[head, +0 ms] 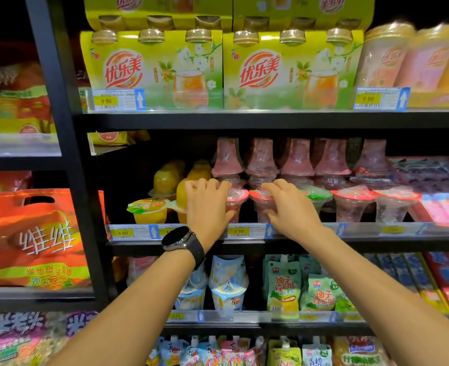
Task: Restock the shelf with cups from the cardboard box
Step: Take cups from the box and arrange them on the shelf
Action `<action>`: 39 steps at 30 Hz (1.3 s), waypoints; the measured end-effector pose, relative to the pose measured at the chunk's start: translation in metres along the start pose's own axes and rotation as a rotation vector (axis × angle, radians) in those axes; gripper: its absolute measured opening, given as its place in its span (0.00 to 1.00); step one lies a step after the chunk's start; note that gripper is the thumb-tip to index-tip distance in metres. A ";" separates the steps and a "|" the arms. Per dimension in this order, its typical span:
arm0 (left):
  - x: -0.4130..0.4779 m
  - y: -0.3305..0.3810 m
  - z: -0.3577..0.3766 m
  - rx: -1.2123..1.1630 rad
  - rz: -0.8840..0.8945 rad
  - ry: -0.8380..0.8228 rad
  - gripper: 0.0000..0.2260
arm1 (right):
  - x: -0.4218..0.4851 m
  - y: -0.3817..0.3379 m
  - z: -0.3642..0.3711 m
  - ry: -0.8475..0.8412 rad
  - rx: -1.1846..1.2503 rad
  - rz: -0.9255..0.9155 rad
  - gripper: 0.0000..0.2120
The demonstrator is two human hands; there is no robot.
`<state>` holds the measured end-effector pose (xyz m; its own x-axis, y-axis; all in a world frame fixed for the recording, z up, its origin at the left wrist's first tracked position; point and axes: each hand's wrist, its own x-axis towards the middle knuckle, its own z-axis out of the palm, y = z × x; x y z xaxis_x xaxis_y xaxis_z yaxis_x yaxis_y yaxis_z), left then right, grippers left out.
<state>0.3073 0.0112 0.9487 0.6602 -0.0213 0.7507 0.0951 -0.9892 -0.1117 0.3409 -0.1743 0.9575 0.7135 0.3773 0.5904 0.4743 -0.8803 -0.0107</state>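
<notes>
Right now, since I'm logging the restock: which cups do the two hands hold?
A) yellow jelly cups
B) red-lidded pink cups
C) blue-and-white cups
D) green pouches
B: the left hand grips the left pink cup and the right hand the right pink cup, on the shelf above the 2.50 tag.

On the shelf [297, 245], inverted cups [331, 159] sit atop upright cups [352, 204], with tubs [148, 210] to their left.

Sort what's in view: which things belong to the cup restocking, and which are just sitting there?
Job: left hand gripping pink cup; right hand gripping neighbouring pink cup; pink cup row; middle shelf. No cardboard box in view.
Just there: yellow jelly cups; green multipacks; orange bag; drink pouches; wristwatch.
</notes>
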 end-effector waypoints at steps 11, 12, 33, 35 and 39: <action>0.000 -0.003 0.003 -0.021 0.035 0.031 0.31 | 0.003 0.002 -0.004 -0.002 -0.087 0.023 0.28; -0.001 -0.005 0.003 -0.036 0.037 0.046 0.30 | 0.002 0.004 -0.003 -0.010 -0.077 0.022 0.29; -0.050 -0.080 -0.040 -0.097 0.048 0.054 0.26 | -0.045 -0.041 -0.028 0.111 -0.034 0.104 0.32; -0.057 -0.081 -0.043 -0.075 0.066 0.038 0.26 | -0.053 -0.054 -0.027 0.115 -0.027 0.065 0.36; -0.073 -0.076 -0.047 -0.045 0.091 -0.015 0.27 | -0.070 -0.079 -0.016 0.066 -0.105 -0.007 0.41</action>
<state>0.2167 0.0809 0.9327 0.6754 -0.1100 0.7292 0.0002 -0.9888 -0.1494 0.2457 -0.1353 0.9299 0.6733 0.3673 0.6417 0.4206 -0.9041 0.0762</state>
